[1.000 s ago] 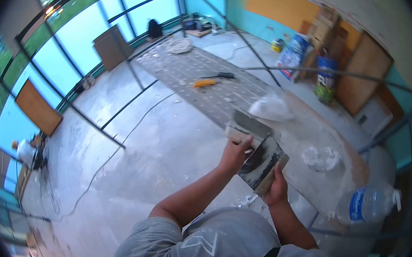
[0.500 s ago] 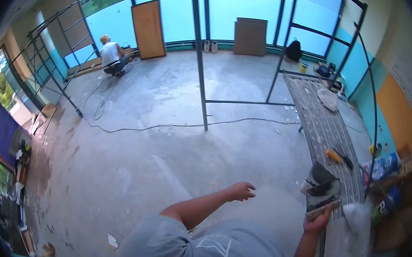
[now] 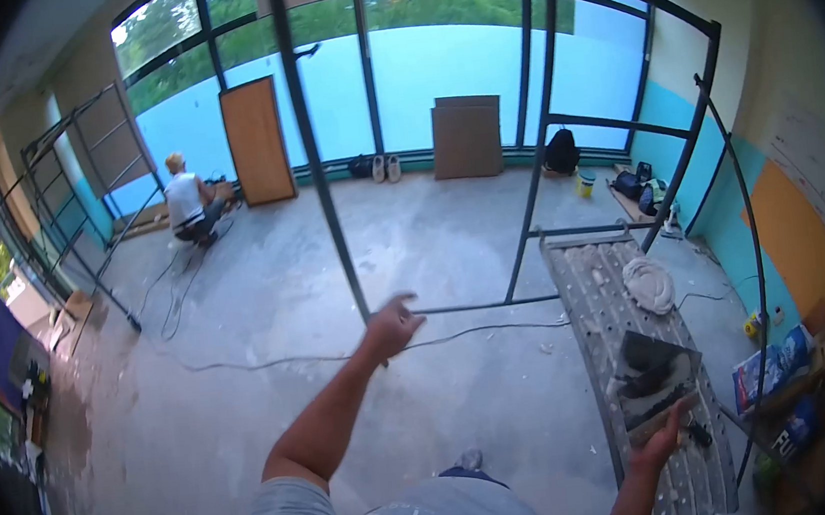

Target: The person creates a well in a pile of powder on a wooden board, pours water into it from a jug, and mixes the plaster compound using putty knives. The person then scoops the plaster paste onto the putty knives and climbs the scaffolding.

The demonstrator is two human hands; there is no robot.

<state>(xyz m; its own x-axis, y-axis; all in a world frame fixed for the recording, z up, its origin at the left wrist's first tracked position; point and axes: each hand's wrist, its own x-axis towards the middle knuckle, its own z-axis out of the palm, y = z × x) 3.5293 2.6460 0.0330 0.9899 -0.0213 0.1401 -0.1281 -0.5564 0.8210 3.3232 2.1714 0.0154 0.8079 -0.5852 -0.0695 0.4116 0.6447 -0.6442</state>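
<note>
My left hand [image 3: 392,328] is raised in front of me with its fingers apart. It holds nothing and lies close to the foot of a dark metal scaffold post [image 3: 329,206]; whether it touches the post I cannot tell. Low on the right, my right hand [image 3: 659,441] grips flat, dark putty blades [image 3: 658,372] smeared with pale material. Beneath them runs a long perforated metal plank [image 3: 588,299], with a bundled white cloth [image 3: 648,285] on it.
A co-worker [image 3: 190,202] crouches at the back left, near an orange-brown board [image 3: 258,141]. Grey-brown panels [image 3: 466,137] lean against the windows. A cable [image 3: 480,330] crosses the floor. Another scaffold frame [image 3: 77,222] stands left; bags [image 3: 774,368] lie right.
My left hand has risen and reached forward, towards the scaffold post, away from the blades it touched earlier. My right hand still holds the blades. The view has turned left and tipped up.
</note>
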